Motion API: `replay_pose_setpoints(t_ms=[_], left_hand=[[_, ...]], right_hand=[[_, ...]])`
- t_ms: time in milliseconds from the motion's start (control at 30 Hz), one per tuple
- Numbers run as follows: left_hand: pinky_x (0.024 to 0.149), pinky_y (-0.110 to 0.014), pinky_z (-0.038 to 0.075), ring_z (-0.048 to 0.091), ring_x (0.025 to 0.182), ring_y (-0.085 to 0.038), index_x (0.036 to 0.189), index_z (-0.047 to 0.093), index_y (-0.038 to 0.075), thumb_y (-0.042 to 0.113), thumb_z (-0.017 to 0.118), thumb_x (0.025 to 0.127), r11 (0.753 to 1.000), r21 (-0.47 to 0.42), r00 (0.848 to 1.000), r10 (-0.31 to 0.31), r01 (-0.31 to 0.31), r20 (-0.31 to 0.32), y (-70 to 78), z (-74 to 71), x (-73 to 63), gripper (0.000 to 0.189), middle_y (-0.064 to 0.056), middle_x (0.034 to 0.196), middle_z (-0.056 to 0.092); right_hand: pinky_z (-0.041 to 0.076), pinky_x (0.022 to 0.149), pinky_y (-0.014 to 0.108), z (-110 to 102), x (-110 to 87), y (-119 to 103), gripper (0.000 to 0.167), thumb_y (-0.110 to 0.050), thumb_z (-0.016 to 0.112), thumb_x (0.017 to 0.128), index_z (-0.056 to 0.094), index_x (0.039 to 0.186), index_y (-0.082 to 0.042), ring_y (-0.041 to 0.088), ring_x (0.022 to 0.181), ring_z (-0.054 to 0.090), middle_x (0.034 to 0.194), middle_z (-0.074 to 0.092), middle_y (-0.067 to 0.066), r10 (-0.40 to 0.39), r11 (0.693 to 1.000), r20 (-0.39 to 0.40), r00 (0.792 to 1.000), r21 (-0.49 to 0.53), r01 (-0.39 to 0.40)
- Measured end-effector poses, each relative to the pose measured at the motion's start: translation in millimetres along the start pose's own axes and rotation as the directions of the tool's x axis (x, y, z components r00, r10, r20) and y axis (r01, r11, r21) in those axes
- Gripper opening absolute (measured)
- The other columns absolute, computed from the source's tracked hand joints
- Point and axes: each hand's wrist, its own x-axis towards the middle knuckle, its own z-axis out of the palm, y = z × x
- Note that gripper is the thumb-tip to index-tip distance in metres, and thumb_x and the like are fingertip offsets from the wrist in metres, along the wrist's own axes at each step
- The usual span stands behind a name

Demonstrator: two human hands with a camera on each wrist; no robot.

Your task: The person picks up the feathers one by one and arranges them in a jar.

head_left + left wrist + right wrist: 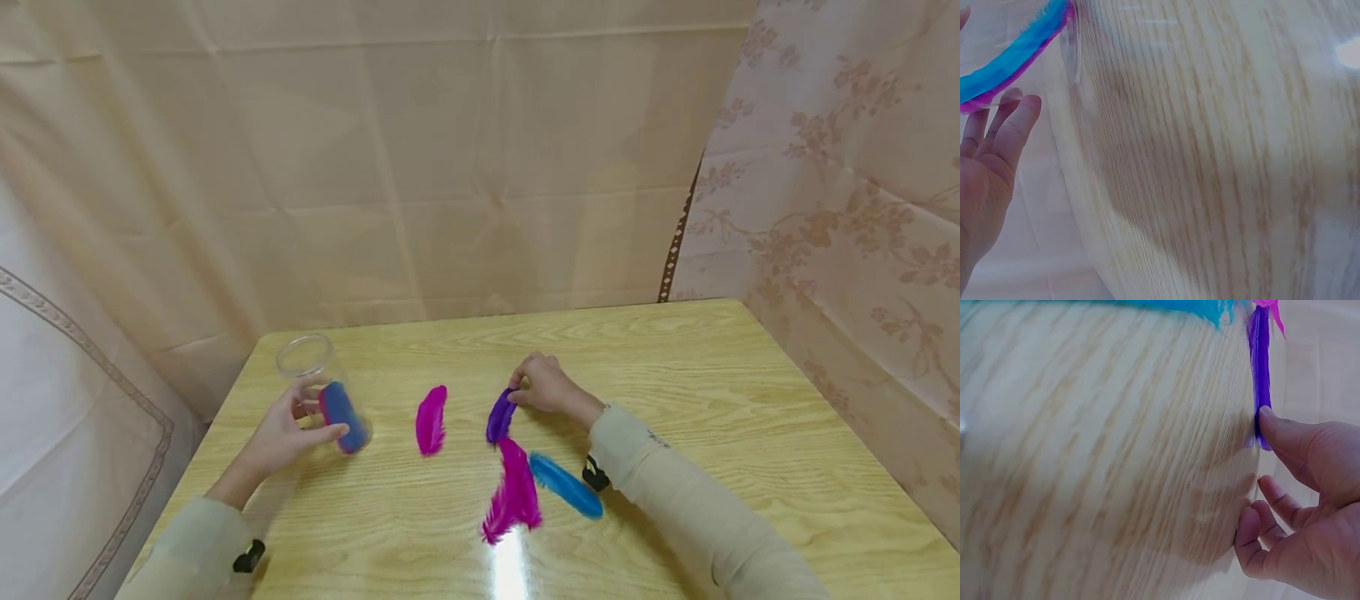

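Observation:
At the left of the table, my left hand [288, 429] grips a clear jar [303, 354], thumb on the near side and fingers behind. Inside it, blue and magenta feathers [1013, 56] lie against the wall. My right hand [549, 385] pinches the end of a purple feather [500, 417] between thumb and forefinger, as the right wrist view also shows. The purple feather's other end meets the magenta feathers [516, 492] on the table. A blue feather [566, 485] lies slanted below the right wrist. Between the hands is a single magenta feather [431, 421].
The wood-grain table [675, 367] has rounded far corners. A beige cloth [450, 167] hangs behind it, with a flower-patterned cloth [855, 183] on the right and a pale cloth with a patterned band [67, 400] on the left.

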Motion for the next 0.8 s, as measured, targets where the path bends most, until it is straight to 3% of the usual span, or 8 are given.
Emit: replay_pose_setpoints(t_ms=[800], left_hand=[[0.084, -0.026, 0.054, 0.059, 0.11, -0.038, 0.147, 0.039, 0.009, 0.018, 0.085, 0.086, 0.999, 0.024, 1.0, -0.024, 0.023, 0.003, 6.3, -0.2, -2.6, 0.077, -0.021, 0.127, 0.055]], right_hand=[[0.032, 0.094, 0.045, -1.7, -4.3, -4.2, 0.008, -0.015, 0.078, 0.092, 0.076, 0.087, -0.009, 0.028, 0.109, 0.051, 0.099, 0.065, 0.004, 0.045, 0.998, 0.016, 0.999, 0.03, -0.046]])
